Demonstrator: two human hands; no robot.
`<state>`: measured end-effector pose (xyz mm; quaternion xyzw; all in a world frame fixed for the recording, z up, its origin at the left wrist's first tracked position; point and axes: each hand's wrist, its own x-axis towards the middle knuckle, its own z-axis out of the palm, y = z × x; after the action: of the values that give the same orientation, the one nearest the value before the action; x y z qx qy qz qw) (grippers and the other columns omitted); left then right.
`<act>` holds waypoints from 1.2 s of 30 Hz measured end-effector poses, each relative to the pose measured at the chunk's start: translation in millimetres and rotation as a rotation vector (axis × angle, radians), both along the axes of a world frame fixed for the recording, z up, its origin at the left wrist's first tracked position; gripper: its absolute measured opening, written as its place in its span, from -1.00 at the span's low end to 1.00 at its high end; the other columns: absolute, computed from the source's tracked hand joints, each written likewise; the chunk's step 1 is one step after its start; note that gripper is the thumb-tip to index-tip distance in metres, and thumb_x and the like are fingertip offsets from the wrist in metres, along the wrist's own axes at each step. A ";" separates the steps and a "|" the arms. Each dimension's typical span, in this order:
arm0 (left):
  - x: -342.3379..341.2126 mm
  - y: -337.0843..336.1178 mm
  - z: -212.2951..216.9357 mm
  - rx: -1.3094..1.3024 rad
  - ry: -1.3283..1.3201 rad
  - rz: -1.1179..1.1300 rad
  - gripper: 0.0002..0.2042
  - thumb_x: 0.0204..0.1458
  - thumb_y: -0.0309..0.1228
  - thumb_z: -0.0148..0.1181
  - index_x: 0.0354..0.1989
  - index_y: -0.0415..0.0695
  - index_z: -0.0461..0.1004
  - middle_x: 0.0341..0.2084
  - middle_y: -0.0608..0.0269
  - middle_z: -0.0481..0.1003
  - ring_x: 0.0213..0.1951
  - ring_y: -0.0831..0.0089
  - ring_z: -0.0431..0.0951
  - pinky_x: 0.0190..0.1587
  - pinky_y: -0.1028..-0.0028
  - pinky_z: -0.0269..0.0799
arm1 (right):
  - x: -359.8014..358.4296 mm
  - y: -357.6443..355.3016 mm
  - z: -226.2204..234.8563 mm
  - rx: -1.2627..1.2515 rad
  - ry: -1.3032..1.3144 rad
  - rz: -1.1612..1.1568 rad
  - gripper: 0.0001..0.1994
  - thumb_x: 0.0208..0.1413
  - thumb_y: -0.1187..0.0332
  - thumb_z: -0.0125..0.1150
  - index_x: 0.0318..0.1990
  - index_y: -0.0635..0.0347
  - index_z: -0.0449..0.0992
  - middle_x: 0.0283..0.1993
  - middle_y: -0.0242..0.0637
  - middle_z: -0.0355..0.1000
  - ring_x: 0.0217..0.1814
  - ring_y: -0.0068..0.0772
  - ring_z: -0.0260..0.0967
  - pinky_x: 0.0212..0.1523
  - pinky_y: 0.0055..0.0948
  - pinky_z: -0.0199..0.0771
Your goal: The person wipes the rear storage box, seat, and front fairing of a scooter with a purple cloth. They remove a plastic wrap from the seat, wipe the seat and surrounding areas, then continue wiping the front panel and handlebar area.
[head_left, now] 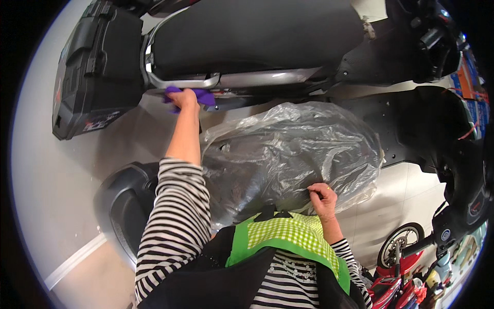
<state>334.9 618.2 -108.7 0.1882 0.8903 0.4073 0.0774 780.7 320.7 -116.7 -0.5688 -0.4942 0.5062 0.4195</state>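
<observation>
My left hand [185, 99] is closed on a purple cloth [204, 97]. It presses the cloth against the side of a scooter, just below the silver grab rail [188, 82] and the long black seat [257, 36]. Parts of the cloth stick out on both sides of my fingers. Lower down, my right hand [324, 201] is loosely closed, with its fingers curled and nothing visible in them. It is over the near edge of a second scooter's seat, which is wrapped in clear, wrinkled plastic film [288, 149]. Whether that hand touches the film I cannot tell.
A black top case [95, 72] is mounted behind the far scooter's seat. Another dark case [128, 206] stands at the left by my forearm. Handlebars [458, 211] jut in at the right. A red motorbike [396, 278] with a spoked wheel is at the lower right.
</observation>
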 end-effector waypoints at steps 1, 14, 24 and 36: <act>12.4 -2.5 -2.0 0.068 -0.228 -0.062 -0.38 0.05 -0.63 0.00 0.35 -0.11 0.08 0.18 -0.19 0.24 0.11 -0.05 0.43 0.02 0.12 0.53 | -0.6 -0.2 0.4 -0.006 -0.005 -0.009 -0.85 -0.01 0.62 0.21 -0.31 0.20 0.62 -0.35 -0.36 0.53 -0.46 -0.63 0.36 -0.42 -0.64 0.33; -35.9 72.2 135.8 0.043 0.262 -0.843 -0.41 0.07 -0.27 0.20 0.32 -0.07 0.29 0.06 -0.09 0.49 0.11 0.09 0.49 0.18 0.26 0.36 | 1.1 0.6 3.0 -0.056 -0.004 0.010 -0.85 -0.02 0.61 0.22 -0.31 0.20 0.64 -0.33 -0.36 0.54 -0.43 -0.65 0.38 -0.41 -0.65 0.35; 53.6 164.9 60.0 -0.497 0.709 -0.625 -0.40 -0.02 -0.06 0.08 0.31 0.36 0.29 0.31 0.28 0.22 0.27 0.02 0.23 0.19 -0.11 0.28 | 2.1 1.7 5.3 -0.067 -0.016 0.028 -0.85 -0.04 0.60 0.21 -0.31 0.21 0.62 -0.32 -0.32 0.55 -0.42 -0.55 0.44 -0.40 -0.60 0.40; 190.0 33.4 109.8 -0.027 -0.316 -1.368 -0.45 -0.13 -0.54 0.15 0.17 -0.10 0.47 0.10 0.05 0.46 0.09 0.30 0.48 0.15 0.44 0.36 | 4.7 0.0 0.9 -0.129 0.063 0.052 -0.83 -0.02 0.54 0.21 -0.25 0.18 0.63 -0.29 -0.34 0.55 -0.36 -0.52 0.48 -0.32 -0.55 0.47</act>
<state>525.0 651.5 1.1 0.6436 0.5551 0.2787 0.4472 785.4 320.7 -115.8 -0.5653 -0.4617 0.5655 0.3841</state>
